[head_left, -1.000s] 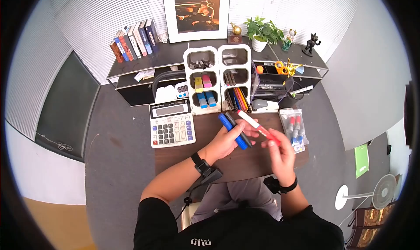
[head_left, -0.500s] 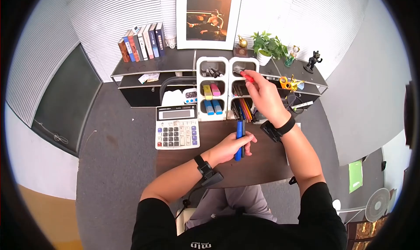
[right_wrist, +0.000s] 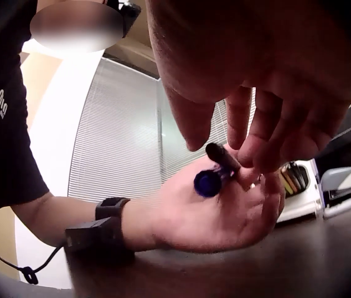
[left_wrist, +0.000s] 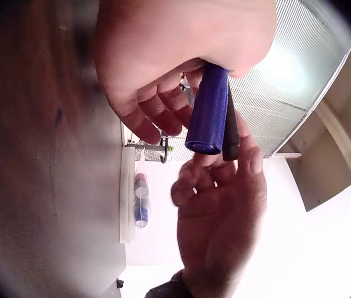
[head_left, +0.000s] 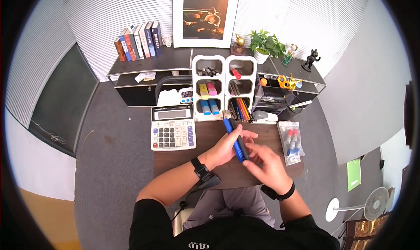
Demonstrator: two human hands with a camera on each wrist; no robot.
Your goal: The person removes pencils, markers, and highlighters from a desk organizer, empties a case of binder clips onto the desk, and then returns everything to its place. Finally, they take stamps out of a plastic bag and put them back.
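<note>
My left hand point(head_left: 222, 150) grips a blue marker point(head_left: 236, 146) and a black marker point(head_left: 243, 148) side by side above the desk. Their lower ends stick out past the thumb, toward my right hand point(head_left: 269, 169). In the right wrist view, the right hand's fingers and thumb hang loosely spread just above the black marker's end, with nothing held between them. A red marker point(head_left: 236, 73) leans in the top right compartment of the white pen organizer point(head_left: 225, 81).
A calculator point(head_left: 174, 127) lies at the desk's left. At the right is a clear pouch point(head_left: 290, 142) of red and blue markers. Highlighters point(head_left: 204, 91), pencils point(head_left: 242, 109) and dark pens fill other compartments. A black desk organizer point(head_left: 275, 92) stands behind the desk's right side.
The right hand carried the red marker up to the top right compartment, let go of it there and came back down beside the left hand. The left hand kept its two markers, now tilted.
</note>
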